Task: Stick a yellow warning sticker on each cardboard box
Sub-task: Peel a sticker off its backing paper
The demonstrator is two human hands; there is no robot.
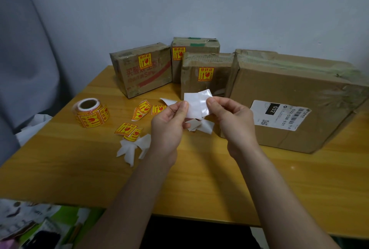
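Observation:
Both hands hold one sticker piece above the table's middle, its white glossy back toward me. My left hand pinches its left edge and my right hand pinches its right edge. Three cardboard boxes at the back carry a yellow warning sticker: the left box, the rear box and the middle box. The large box on the right shows only a white shipping label. A roll of yellow stickers stands at the left, with loose stickers beside it.
White backing scraps lie on the wooden table near my left wrist, and more scraps lie under my hands. Papers and clutter sit below the table's front left edge. A wall stands behind the boxes.

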